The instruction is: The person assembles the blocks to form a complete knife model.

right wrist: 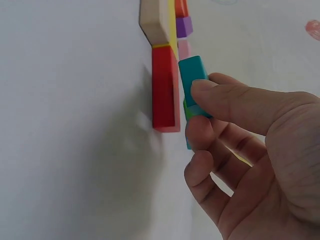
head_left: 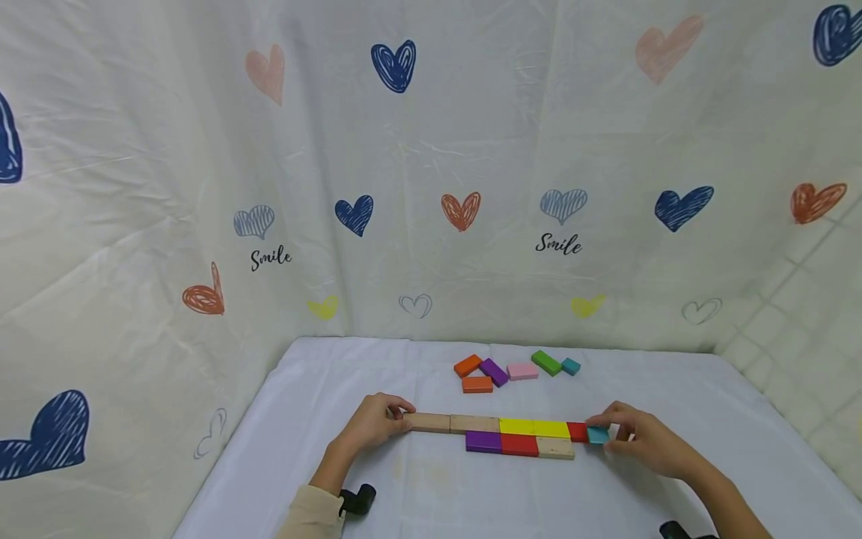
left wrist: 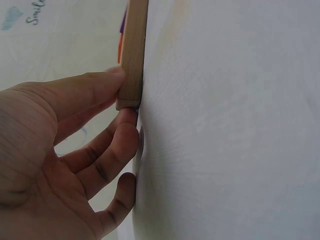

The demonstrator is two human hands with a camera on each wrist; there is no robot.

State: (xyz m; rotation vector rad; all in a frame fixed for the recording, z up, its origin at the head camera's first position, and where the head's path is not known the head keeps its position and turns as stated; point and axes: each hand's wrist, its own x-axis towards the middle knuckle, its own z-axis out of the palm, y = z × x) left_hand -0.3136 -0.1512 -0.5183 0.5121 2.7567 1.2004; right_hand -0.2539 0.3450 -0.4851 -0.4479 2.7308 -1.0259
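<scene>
My left hand [head_left: 373, 424] is at the left end of a long row, gripping the plain wooden block [head_left: 429, 423] there. Its thumb presses the block's side in the left wrist view, and part of the fingers is hidden behind the wood. Between thumb and fingers, my right hand [head_left: 649, 443] pinches a small teal block [right wrist: 192, 75], held up beside the red block [right wrist: 164, 90] that ends the row. In the same row lie another wooden block [head_left: 474, 424] and two yellow blocks [head_left: 517, 426]. A second row of purple [head_left: 483, 442], red [head_left: 519, 445] and wooden [head_left: 555, 448] blocks lies against its near side.
Beyond the rows lie loose blocks: two orange [head_left: 477, 385], a purple [head_left: 494, 372], a pink [head_left: 522, 371], a green [head_left: 546, 363] and a teal one [head_left: 571, 366]. A white cloth [head_left: 431, 501] covers the table. A heart-printed curtain [head_left: 471, 284] hangs behind it.
</scene>
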